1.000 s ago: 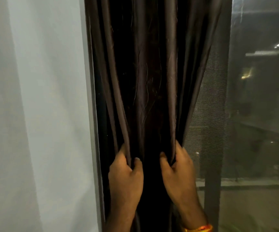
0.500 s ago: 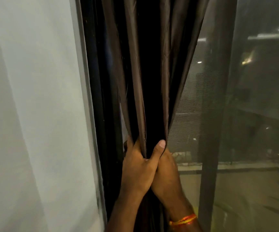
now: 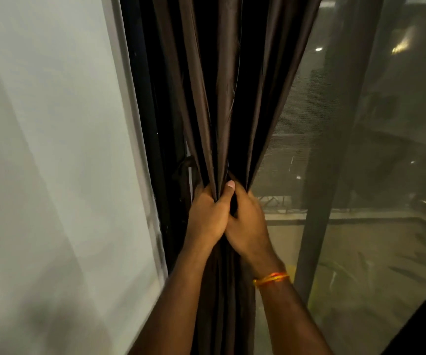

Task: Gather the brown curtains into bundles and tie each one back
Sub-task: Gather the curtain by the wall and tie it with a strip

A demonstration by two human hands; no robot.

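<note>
1. The brown curtain [image 3: 214, 98] hangs bunched into one bundle between the white wall [image 3: 53, 149] and the window mesh [image 3: 296, 119].
2. The left hand [image 3: 208, 216] and right hand [image 3: 247, 222] both clutch its folds and touch each other.

One wide-angle camera, worn on the head, gives the only view. It faces forward and a little down, very near the brown curtain [image 3: 219, 98], which runs top to bottom through mid-frame. The left hand [image 3: 208, 216] and right hand [image 3: 249, 224] gripping it sit centre-low; a white surface [image 3: 40, 149] fills the left, window mesh [image 3: 296, 111] the right.
</note>
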